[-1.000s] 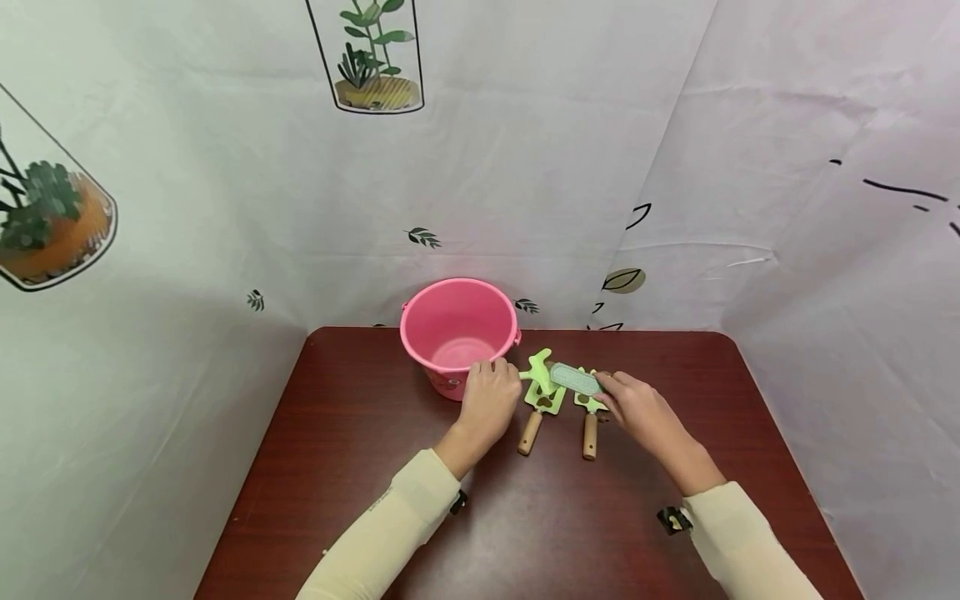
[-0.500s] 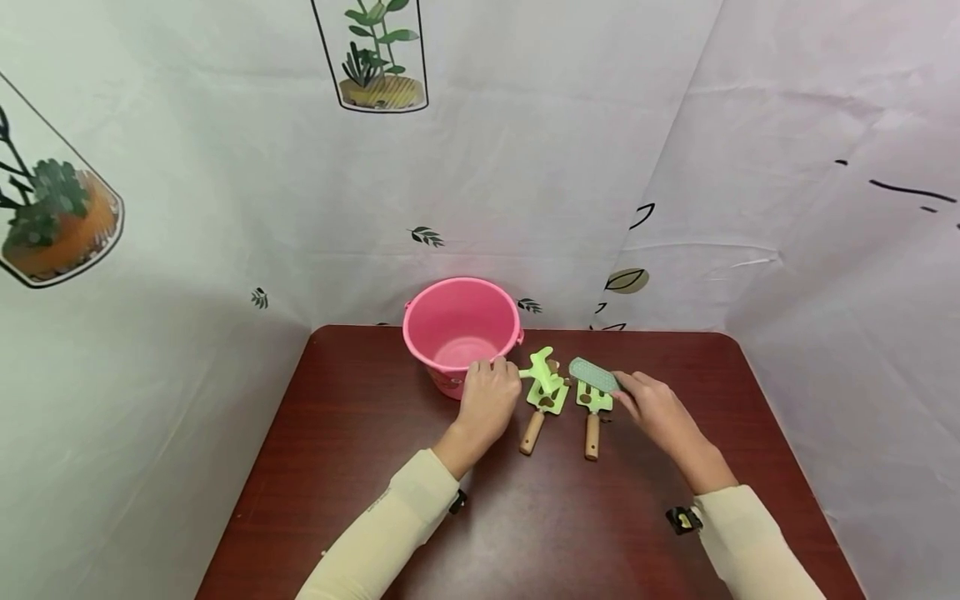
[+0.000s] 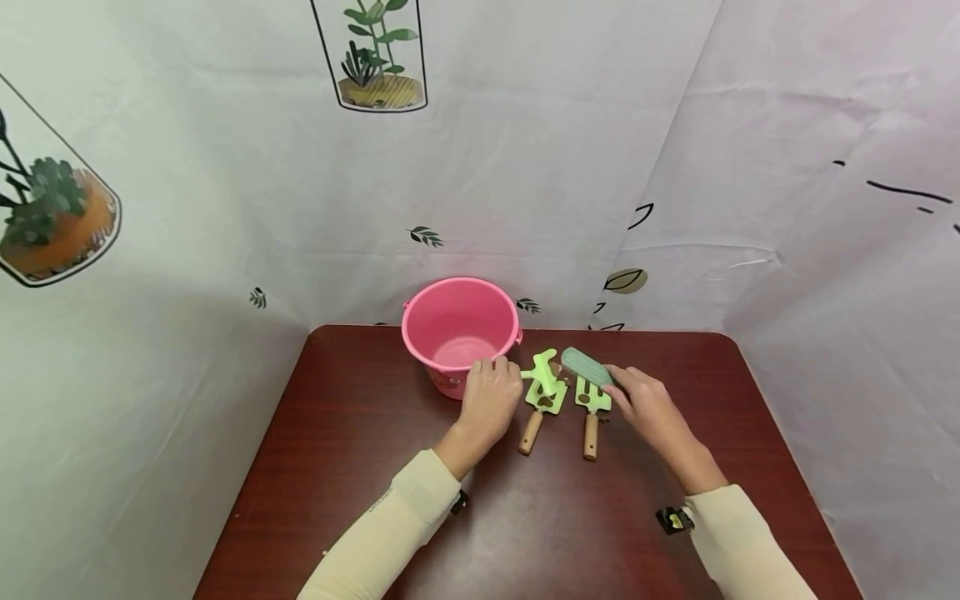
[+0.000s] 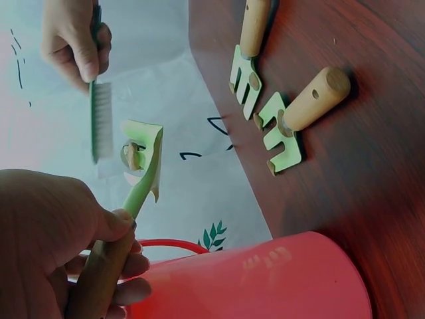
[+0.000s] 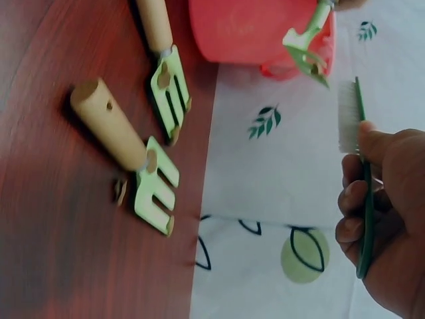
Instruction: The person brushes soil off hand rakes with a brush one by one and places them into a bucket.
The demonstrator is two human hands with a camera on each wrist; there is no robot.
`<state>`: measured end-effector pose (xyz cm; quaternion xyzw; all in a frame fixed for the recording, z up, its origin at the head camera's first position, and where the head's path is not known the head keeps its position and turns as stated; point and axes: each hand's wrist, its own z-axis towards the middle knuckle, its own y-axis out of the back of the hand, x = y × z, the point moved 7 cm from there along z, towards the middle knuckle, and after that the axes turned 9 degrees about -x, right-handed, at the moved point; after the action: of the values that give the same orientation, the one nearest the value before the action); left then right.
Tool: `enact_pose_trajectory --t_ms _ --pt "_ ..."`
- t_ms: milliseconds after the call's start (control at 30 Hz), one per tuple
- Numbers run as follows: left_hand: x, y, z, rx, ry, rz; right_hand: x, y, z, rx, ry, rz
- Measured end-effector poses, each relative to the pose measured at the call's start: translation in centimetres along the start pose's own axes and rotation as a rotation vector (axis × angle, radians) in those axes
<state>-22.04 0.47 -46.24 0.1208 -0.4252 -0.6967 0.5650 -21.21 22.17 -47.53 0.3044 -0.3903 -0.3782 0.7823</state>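
In the head view my left hand [image 3: 489, 404] grips a small garden tool with a lime-green head [image 3: 545, 372] and a wooden handle [image 4: 99, 276], held up beside the bucket. A brown clump [image 4: 133, 157] clings to its head. My right hand [image 3: 651, 412] holds a green brush [image 3: 587, 367], its white bristles [image 5: 347, 119] turned toward that head with a gap between. Two green hand forks lie on the table below: the left fork [image 3: 552, 402] and the right fork [image 3: 592, 396], both with wooden handles and brown bits on their metal.
A pink bucket [image 3: 444, 382] stands at the back of the dark red-brown table [image 3: 360, 467], just behind my left hand. Brown flakes [image 5: 119, 191] lie beside a fork. White printed fabric [image 3: 525, 167] surrounds the table's back and sides.
The brush has moved off the held tool's head to the right, then slightly back left, with my right hand. My left hand and its tool have barely moved.
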Motion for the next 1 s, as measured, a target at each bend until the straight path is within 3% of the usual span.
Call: enact_pose_trajectory --t_ms 300,700,1000 --pt "-0.2 0.1 0.1 -0.025 0.007 0.005 2.6 -0.3 0.5 -0.048 0.092 -0.031" --pt "-0.5 0.0 0.0 0.007 0.015 -0.009 3.9 -1.1 0.8 -0.011 0.136 -0.139" --pt "-0.6 0.0 -0.1 -0.028 0.007 -0.004 4.1 -1.5 1.2 0.048 0.129 -0.193"
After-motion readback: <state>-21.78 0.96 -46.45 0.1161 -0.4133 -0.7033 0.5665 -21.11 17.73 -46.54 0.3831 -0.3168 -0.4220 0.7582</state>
